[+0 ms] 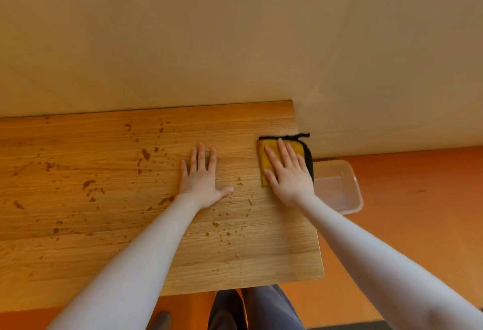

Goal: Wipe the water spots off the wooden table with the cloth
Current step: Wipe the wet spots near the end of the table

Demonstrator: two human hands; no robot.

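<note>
Right hand (287, 173): flat, fingers spread, pressing on the cloth (266, 164).
Left hand (202, 175): flat, fingers spread, resting on the bare table (78, 238).
Cloth: at the table's right edge, partly hanging over.
Spots (145, 154): many, mostly left of both hands.
Risk: cloth could slide off the edge, near the tub (339, 188).

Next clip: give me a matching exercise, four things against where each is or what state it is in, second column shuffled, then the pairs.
1. cloth
2. left hand
3. tub
4. water spots

A. flat on bare wood
B. past the table's right edge
C. mostly left of both hands
D. under the right hand, at the table's right edge

Pairs: 1-D, 2-A, 3-B, 4-C
</note>
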